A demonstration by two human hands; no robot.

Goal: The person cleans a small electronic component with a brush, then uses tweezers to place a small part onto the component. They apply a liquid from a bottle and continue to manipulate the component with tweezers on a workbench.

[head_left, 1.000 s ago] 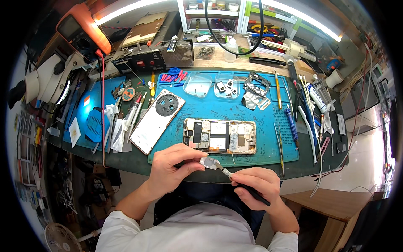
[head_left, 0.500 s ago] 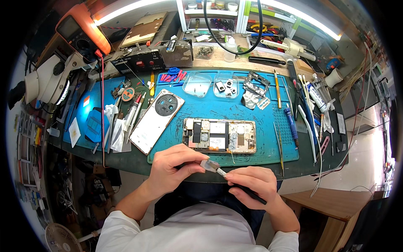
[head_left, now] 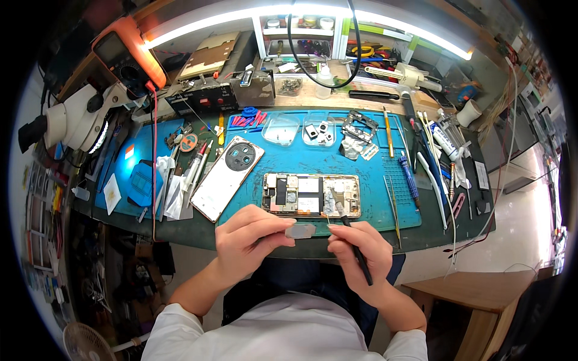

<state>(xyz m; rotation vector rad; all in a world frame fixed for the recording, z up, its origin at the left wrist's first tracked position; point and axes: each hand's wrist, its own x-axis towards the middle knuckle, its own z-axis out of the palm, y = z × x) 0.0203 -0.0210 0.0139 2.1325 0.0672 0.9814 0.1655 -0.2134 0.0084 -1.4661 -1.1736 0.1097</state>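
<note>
A bright strip light (head_left: 301, 13) across the top of the frame floods my bench — it blows out white. The blue mat (head_left: 373, 156) is evenly lit, shadows faint. Fisheye bends every edge; the corners go black and the rim looks soft.

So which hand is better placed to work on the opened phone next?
Probably the right hand: its black tool already has its tip at the opened phone, while the left hand holds a small grey part.
</note>
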